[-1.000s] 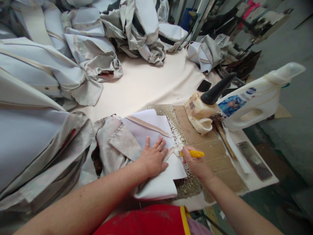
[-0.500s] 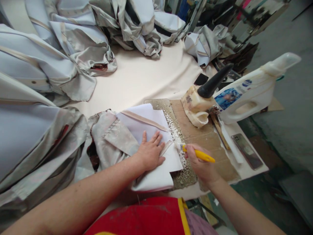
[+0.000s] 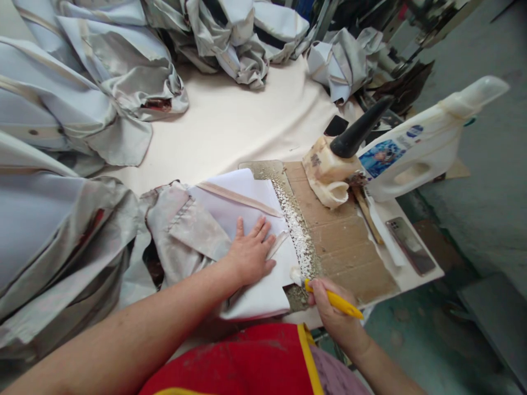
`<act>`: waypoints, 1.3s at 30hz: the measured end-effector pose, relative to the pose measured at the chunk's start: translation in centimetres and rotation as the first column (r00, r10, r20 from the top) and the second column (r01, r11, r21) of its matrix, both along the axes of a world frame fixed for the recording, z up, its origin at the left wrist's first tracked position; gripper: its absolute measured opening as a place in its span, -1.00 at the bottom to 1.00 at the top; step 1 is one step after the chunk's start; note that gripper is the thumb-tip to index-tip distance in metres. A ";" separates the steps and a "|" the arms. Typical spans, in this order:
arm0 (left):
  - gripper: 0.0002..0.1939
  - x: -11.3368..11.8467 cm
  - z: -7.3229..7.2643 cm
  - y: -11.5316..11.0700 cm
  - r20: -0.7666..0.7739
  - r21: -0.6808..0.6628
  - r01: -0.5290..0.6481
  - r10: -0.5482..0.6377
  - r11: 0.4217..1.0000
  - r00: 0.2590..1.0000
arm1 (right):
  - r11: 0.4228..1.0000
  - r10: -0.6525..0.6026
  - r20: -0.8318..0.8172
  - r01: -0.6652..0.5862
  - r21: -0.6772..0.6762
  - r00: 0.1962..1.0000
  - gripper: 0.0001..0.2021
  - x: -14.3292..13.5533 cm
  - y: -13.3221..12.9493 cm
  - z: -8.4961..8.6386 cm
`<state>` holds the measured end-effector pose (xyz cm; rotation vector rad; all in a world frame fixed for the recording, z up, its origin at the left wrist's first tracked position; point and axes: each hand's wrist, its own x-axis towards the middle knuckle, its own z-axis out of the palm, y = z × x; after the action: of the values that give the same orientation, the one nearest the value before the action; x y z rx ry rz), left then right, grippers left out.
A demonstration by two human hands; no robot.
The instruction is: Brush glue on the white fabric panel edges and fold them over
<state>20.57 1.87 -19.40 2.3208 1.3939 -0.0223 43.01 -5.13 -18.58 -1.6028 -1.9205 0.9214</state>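
Observation:
My left hand (image 3: 252, 253) lies flat with spread fingers on a white fabric piece (image 3: 230, 189), which has a beige strip along its upper part and grey lining attached on its left. In my right hand (image 3: 335, 307) is a paintbrush (image 3: 343, 303) with a yellow handle, gripped near its bristles. The pale bristle end touches the right edge of the white piece, near its lower corner. Under that edge, a board (image 3: 261, 166) is crusted with white and brownish dried residue.
Right of the board lies brown cardboard (image 3: 346, 258). A cut plastic container (image 3: 325, 167) with a black horn-shaped piece, a white jug (image 3: 424, 148), a wooden stick (image 3: 366, 216) and a phone (image 3: 410, 246) are there. Grey-and-white fabric pieces (image 3: 135, 71) pile up at the left and back.
My right hand has moved the paintbrush down along the fabric's right edge, toward me. My left hand stays flat on the fabric. The whole view has shifted slightly.

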 end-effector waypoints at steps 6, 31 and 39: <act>-0.41 0.0 0.2 0.1 -0.015 -0.008 -0.005 0.004 1.000 1.000 | 0.996 -0.082 -0.016 0.082 -0.037 0.996 -0.69 1.1 0.1 1.0; -0.40 -0.1 0.9 0.2 -0.041 -0.031 -0.015 0.014 0.999 0.999 | 0.968 0.048 -0.149 -0.083 -0.238 0.988 -0.67 -1.9 9.5 2.5; -0.38 -0.3 1.1 0.3 -0.045 -0.060 -0.006 0.003 0.998 0.999 | 0.998 0.040 -0.190 -0.049 -0.039 0.981 -0.71 -3.9 13.3 2.2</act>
<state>20.22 2.19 -18.27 2.2810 1.4008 -0.1145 39.10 8.17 -16.35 -1.4443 -1.8227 1.0995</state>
